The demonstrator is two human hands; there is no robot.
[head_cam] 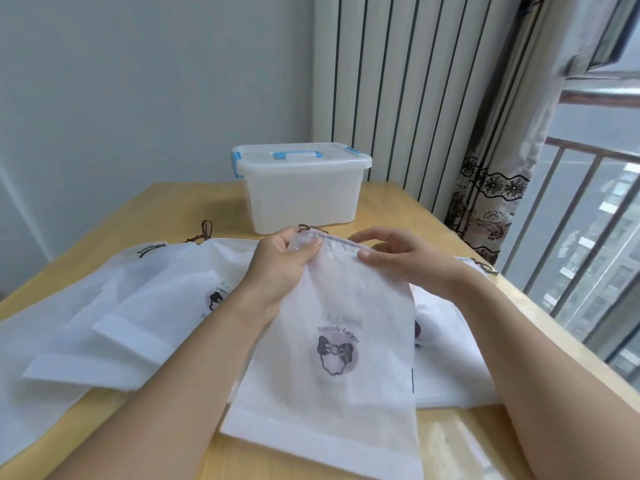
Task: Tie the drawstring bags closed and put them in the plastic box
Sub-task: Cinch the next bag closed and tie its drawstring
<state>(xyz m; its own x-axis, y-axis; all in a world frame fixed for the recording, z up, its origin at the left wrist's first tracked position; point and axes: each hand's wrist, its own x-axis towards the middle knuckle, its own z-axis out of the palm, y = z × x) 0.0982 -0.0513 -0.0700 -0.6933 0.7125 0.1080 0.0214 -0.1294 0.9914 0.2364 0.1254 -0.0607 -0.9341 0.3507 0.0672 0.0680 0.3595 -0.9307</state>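
Several white drawstring bags (pixel 114 317) lie fanned over the wooden table (pixel 433 216), overlapping so their prints are mostly hidden; only the front bag (pixel 332 341) reads clearly, "Especially for you", above a bow emblem. Its fainter top line is illegible. The left hand (pixel 280 265) and right hand (pixel 401 254) each pinch its gathered top hem. Behind it the plastic box (pixel 301 188) stands lidded, blue latches closed.

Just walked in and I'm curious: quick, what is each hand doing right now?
Left hand: pinches the top hem of the drawstring bag.
Right hand: pinches the same hem further along.
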